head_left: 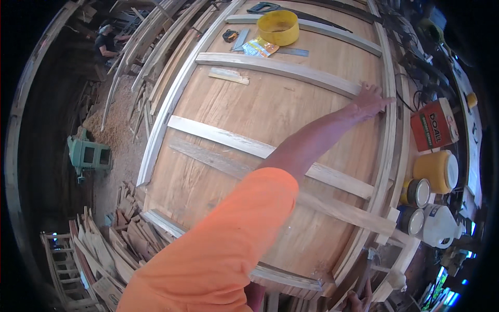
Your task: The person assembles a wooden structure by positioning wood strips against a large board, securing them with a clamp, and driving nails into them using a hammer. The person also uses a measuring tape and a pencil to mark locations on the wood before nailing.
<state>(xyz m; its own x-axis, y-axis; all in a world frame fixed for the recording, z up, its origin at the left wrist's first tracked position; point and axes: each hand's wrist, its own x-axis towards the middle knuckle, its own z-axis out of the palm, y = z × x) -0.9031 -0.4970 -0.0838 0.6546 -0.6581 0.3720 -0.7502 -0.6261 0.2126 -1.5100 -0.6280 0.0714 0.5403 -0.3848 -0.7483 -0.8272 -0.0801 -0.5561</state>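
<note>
My left arm, in an orange sleeve, reaches across a large wooden panel (312, 135) framed with battens. My left hand (371, 101) lies with fingers spread where a cross batten (291, 70) meets the right side rail (387, 67). Low at the right, partly cut off by the lower edge, my right hand (358, 300) is closed around something dark and slim that I cannot make out. It is beside the panel's near right corner. A second cross batten (223, 136) runs under my left forearm. A loose grey strip (208, 158) lies slantwise near it.
Toward the far end are a yellow tub (278, 28), handsaw (264, 8), tape measure (230, 35), metal square (240, 40) and wood offcut (228, 76). A red can (434, 125), yellow jug (435, 171) and white jug (441, 226) line the right. Another person (106, 42) is far left.
</note>
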